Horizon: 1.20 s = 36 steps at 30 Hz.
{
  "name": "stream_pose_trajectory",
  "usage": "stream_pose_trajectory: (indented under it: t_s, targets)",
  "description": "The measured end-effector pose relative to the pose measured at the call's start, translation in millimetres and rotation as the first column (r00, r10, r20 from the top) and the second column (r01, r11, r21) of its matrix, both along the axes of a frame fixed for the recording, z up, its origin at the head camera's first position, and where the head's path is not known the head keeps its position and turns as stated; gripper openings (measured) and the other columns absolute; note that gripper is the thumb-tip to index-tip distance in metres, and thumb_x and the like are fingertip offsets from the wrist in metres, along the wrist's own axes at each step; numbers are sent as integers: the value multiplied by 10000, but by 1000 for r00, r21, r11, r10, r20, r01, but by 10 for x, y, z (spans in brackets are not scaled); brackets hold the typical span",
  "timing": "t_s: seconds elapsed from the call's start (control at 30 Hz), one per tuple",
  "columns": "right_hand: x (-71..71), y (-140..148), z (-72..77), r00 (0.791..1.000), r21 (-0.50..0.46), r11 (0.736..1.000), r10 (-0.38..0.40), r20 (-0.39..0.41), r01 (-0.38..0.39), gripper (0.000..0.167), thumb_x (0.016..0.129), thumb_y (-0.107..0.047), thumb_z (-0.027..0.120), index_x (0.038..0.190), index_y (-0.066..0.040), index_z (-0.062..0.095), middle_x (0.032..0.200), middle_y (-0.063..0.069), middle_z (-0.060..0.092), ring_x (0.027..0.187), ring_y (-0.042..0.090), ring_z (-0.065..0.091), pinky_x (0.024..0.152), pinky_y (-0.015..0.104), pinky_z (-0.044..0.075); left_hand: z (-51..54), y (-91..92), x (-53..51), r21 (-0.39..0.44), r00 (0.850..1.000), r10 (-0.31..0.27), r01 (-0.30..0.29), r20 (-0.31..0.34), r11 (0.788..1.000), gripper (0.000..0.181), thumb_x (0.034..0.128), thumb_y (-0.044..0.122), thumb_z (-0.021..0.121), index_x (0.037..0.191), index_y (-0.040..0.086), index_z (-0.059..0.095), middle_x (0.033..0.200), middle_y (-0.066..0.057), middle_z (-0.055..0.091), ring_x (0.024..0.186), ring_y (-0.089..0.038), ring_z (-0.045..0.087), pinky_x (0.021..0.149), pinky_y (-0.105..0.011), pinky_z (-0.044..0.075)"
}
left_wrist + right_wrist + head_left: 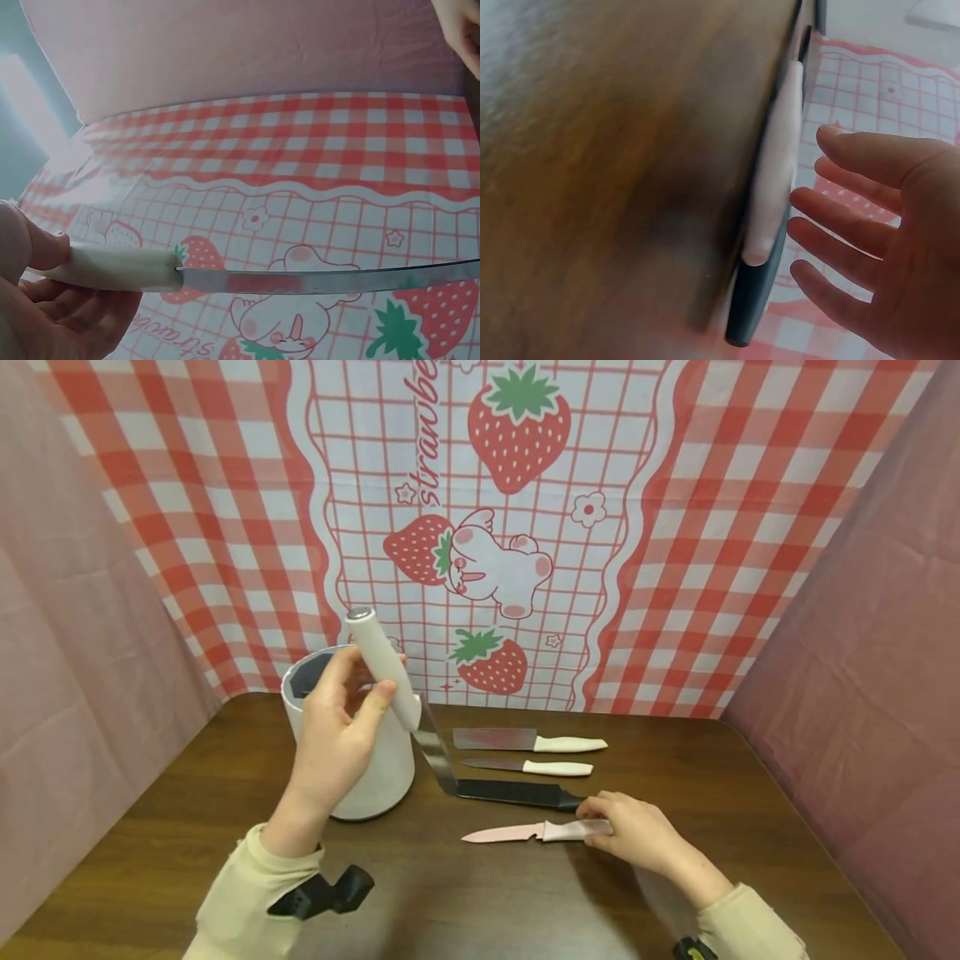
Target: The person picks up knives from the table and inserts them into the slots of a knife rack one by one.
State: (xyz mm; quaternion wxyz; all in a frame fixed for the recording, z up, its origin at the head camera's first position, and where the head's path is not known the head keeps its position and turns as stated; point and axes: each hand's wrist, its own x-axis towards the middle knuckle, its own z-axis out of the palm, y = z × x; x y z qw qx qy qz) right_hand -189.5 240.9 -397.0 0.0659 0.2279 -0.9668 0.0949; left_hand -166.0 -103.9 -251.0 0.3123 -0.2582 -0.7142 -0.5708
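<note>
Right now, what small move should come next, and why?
The left hand should probably lift its knife above the container: the blade slants down beside it, lower than the open mouth and seemingly close to the black knife.

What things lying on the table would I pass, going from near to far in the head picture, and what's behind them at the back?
Pink knife → black knife → small white-handled knife → wide-bladed white-handled knife → the strawberry cloth hanging at the back.
</note>
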Motion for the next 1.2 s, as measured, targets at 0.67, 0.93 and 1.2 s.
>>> stream_pose_trajectory:
  t_s: [0.67,0.93,1.2]
  targets:
    - [-73,114,-132,1000,-5,1000,3,31,-2,223,710,-224,749,909,-242,650,877,-105,592,800,97,575,588,303,455,361,-192,-58,28,992,74,-72,-107,997,298,887,12,524,1163,-89,479,1082,-144,604,961,-128,569,857,-219,484]
    - [-83,122,-163,999,19,999,-35,24,35,199,719,-162,736,890,-225,656,869,-101,592,803,108,581,608,306,468,504,-314,-30,58,979,143,-136,-144,989,316,886,21,522,1189,-59,478,1107,-101,599,1046,-154,572,914,-253,462]
    - [-80,121,-200,999,20,999,-33,-25,34,173,747,-103,704,866,-221,660,859,-107,608,801,117,603,607,311,483,566,-420,-23,131,961,166,-139,-221,982,337,855,-16,542,1189,-33,501,1106,-86,601,1029,-204,580,923,-273,461]
